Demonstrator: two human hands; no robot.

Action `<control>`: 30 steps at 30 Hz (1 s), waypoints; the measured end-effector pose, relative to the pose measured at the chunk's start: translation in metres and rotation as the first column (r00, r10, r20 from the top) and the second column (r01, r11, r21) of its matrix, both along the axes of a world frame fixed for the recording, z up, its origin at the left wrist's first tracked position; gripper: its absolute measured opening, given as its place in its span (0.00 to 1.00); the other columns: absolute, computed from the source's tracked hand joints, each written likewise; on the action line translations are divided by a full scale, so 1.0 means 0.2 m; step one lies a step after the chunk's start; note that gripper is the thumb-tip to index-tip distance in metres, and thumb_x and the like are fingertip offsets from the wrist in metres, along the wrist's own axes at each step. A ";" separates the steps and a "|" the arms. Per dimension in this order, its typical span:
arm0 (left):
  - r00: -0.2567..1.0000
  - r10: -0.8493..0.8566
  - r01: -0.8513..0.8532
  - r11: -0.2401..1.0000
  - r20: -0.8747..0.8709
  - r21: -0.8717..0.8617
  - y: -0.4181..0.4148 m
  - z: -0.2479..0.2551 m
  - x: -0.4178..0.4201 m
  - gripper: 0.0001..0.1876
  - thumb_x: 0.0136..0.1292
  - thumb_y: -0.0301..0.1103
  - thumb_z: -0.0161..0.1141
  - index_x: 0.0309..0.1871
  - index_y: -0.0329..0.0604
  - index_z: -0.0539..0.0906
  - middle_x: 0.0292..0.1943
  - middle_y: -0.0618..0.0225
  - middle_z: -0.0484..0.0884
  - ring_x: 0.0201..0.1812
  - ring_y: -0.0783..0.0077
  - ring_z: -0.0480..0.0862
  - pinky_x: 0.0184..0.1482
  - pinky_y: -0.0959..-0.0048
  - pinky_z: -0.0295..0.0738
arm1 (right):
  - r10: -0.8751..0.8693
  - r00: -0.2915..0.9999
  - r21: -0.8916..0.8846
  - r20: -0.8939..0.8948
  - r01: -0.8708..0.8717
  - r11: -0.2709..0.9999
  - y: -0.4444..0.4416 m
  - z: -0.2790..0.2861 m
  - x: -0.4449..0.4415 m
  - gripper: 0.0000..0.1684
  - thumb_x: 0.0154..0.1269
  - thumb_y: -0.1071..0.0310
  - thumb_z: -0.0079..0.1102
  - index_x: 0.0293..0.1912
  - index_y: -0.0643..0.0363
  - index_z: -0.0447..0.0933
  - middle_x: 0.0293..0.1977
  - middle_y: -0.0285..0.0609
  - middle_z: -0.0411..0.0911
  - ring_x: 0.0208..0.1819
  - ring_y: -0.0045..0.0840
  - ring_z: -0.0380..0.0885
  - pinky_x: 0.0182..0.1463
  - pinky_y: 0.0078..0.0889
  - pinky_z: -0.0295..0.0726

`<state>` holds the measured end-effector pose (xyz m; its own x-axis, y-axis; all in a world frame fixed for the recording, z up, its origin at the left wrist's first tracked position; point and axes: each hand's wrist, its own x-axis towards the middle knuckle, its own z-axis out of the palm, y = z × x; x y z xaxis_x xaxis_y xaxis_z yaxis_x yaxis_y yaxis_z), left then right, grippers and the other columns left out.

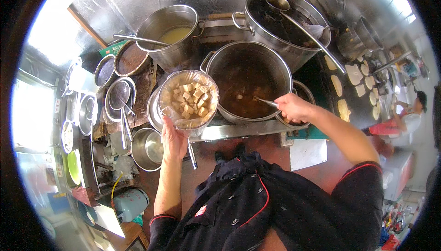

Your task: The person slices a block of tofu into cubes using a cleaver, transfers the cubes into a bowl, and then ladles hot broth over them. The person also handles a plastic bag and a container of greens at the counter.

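My left hand grips the near rim of a plastic-lined bowl full of cubed pieces that look like tofu. The bowl is beside the left rim of a steel stockpot holding dark brown broth. Over that pot's right side, my right hand is closed around the handle of a metal utensil; its far end reaches the broth, and its kind is hard to tell. A pale piece shows at the liquid's surface. A smaller pot is partly hidden beneath my right forearm.
Behind stand a pot of yellowish liquid and a large pot with a ladle across it. Flat dough pieces lie on a griddle at right, near another person. A gas cylinder stands lower left.
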<state>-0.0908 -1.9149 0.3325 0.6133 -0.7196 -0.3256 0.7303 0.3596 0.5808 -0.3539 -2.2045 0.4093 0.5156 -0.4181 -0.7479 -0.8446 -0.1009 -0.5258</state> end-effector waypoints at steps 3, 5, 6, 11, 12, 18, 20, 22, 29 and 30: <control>1.000 0.015 -0.015 1.000 0.006 0.000 0.01 0.00 -0.01 0.33 0.74 0.55 0.52 0.72 0.40 0.65 0.68 0.60 0.74 0.66 0.58 0.76 0.66 0.56 0.75 | -0.237 0.971 0.234 -0.034 0.239 0.942 0.01 0.05 0.00 0.19 0.79 0.67 0.44 0.63 0.57 0.73 0.25 0.27 0.66 0.16 0.06 0.57 0.16 0.13 0.55; 1.000 0.010 -0.010 1.000 0.015 0.000 0.01 0.01 -0.02 0.33 0.74 0.55 0.52 0.72 0.40 0.66 0.68 0.60 0.74 0.66 0.59 0.77 0.66 0.56 0.75 | -0.308 0.951 0.330 0.007 0.289 0.899 -0.01 0.06 -0.07 0.20 0.78 0.67 0.44 0.64 0.58 0.72 0.25 0.28 0.66 0.17 0.06 0.57 0.16 0.13 0.55; 1.000 0.003 -0.003 1.000 0.023 -0.001 0.02 0.01 -0.02 0.34 0.74 0.56 0.52 0.71 0.39 0.66 0.68 0.60 0.74 0.65 0.59 0.77 0.66 0.56 0.75 | -0.361 0.932 0.363 0.003 0.336 0.869 0.01 0.11 -0.10 0.21 0.78 0.67 0.45 0.66 0.59 0.70 0.25 0.28 0.66 0.17 0.06 0.57 0.16 0.12 0.54; 0.999 0.022 -0.023 1.000 0.036 0.013 0.02 0.00 -0.01 0.34 0.73 0.56 0.52 0.71 0.39 0.66 0.67 0.60 0.75 0.63 0.60 0.79 0.64 0.58 0.77 | -0.509 0.857 0.519 0.073 0.404 0.754 0.03 0.16 -0.31 0.24 0.78 0.67 0.46 0.68 0.61 0.67 0.24 0.27 0.66 0.17 0.05 0.57 0.16 0.11 0.52; 0.999 0.018 -0.019 1.000 0.037 0.023 0.02 -0.01 -0.01 0.34 0.73 0.56 0.52 0.71 0.39 0.66 0.67 0.60 0.75 0.63 0.60 0.79 0.64 0.58 0.77 | -0.534 0.840 0.530 0.090 0.414 0.740 0.06 0.15 -0.35 0.23 0.78 0.67 0.46 0.68 0.61 0.68 0.24 0.27 0.66 0.17 0.05 0.57 0.16 0.11 0.52; 0.996 -0.014 0.014 1.000 0.088 0.002 -0.02 -0.01 0.02 0.33 0.74 0.57 0.51 0.72 0.43 0.65 0.67 0.62 0.75 0.63 0.60 0.79 0.64 0.59 0.77 | -0.605 0.783 0.538 0.144 0.451 0.712 0.16 0.16 -0.47 0.24 0.79 0.66 0.43 0.70 0.57 0.67 0.24 0.27 0.65 0.16 0.06 0.55 0.15 0.12 0.51; 0.996 -0.022 0.022 1.000 0.087 0.002 -0.04 -0.01 0.03 0.33 0.74 0.56 0.51 0.73 0.44 0.65 0.67 0.62 0.75 0.64 0.60 0.78 0.64 0.59 0.76 | -0.623 0.767 0.532 0.154 0.467 0.706 0.19 0.21 -0.48 0.24 0.79 0.66 0.43 0.70 0.58 0.67 0.24 0.27 0.65 0.16 0.06 0.54 0.15 0.12 0.51; 0.997 -0.024 0.024 1.000 0.078 0.007 -0.07 0.01 0.02 0.32 0.75 0.56 0.51 0.73 0.44 0.65 0.67 0.62 0.75 0.64 0.60 0.78 0.65 0.59 0.76 | -0.632 0.757 0.524 0.166 0.475 0.707 0.22 0.27 -0.49 0.24 0.79 0.66 0.43 0.70 0.57 0.67 0.23 0.26 0.65 0.15 0.06 0.54 0.15 0.12 0.51; 0.994 -0.087 0.089 0.995 0.065 -0.032 -0.12 -0.01 0.02 0.30 0.77 0.53 0.49 0.72 0.44 0.66 0.67 0.62 0.76 0.65 0.60 0.77 0.65 0.58 0.77 | -0.658 0.729 0.455 0.188 0.530 0.716 0.30 0.54 -0.52 0.24 0.80 0.64 0.44 0.71 0.56 0.66 0.21 0.26 0.62 0.14 0.06 0.53 0.14 0.12 0.50; 0.994 -0.100 0.102 0.994 0.048 -0.034 -0.13 -0.03 0.03 0.29 0.77 0.53 0.49 0.72 0.44 0.66 0.67 0.62 0.76 0.65 0.60 0.77 0.64 0.58 0.77 | -0.661 0.726 0.445 0.187 0.537 0.716 0.31 0.58 -0.52 0.25 0.80 0.64 0.45 0.71 0.56 0.66 0.21 0.26 0.62 0.14 0.06 0.53 0.14 0.12 0.50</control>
